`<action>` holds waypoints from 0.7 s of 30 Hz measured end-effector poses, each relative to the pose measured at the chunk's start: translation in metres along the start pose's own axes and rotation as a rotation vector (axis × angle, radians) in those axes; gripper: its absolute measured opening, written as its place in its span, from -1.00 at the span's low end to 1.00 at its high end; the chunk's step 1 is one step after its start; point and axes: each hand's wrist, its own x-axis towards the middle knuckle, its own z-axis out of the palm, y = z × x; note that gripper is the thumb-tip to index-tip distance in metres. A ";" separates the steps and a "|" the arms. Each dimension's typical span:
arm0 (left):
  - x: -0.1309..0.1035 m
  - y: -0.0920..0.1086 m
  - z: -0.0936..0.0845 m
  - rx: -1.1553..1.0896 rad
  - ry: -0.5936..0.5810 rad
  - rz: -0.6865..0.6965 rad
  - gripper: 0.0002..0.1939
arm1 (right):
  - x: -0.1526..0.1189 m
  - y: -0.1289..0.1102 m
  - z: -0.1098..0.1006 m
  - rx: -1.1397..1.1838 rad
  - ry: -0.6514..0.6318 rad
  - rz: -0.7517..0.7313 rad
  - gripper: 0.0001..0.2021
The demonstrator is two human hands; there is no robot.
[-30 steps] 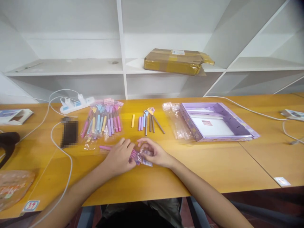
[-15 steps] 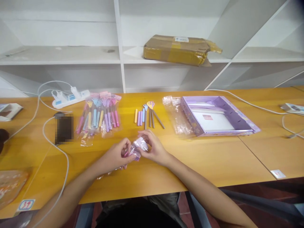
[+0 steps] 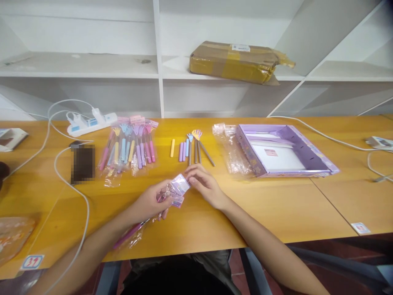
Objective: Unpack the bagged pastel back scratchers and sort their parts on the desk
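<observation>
1 carton (image 3: 235, 63) on shelf (image 3: 101, 65); wooden table (image 3: 276, 213) below left hand (image 3: 153, 203).

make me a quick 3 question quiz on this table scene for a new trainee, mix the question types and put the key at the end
1. True or false: the taped parcel lies on the white shelf.

2. What does the left hand hold?
A) the power strip
B) a clear-wrapped pink-handled item
C) the purple tray

3. Fill the gap: seen in the picture, the loose yellow stick lies to the ___ of the two loose purple sticks.

Key: 1 true; 2 B; 3 left.
</observation>
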 end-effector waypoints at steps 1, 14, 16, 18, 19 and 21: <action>0.000 0.000 0.000 0.018 -0.011 0.008 -0.51 | 0.001 -0.001 -0.002 0.013 -0.028 0.013 -0.81; -0.003 0.003 -0.008 0.242 -0.030 -0.040 -0.87 | 0.004 0.004 -0.002 0.013 -0.102 0.149 -0.66; -0.005 0.007 -0.014 0.285 -0.025 -0.050 -0.84 | 0.004 0.004 -0.004 0.004 -0.087 0.151 -0.68; -0.007 0.011 -0.019 0.303 -0.028 -0.054 -0.75 | 0.003 0.004 -0.006 -0.008 -0.102 0.132 -0.72; -0.007 0.013 -0.020 0.302 -0.026 -0.051 -0.69 | 0.002 0.004 -0.006 -0.012 -0.114 0.114 -0.75; -0.008 0.015 -0.020 0.290 -0.008 -0.039 -0.61 | -0.002 0.003 -0.003 -0.023 -0.100 0.048 -0.85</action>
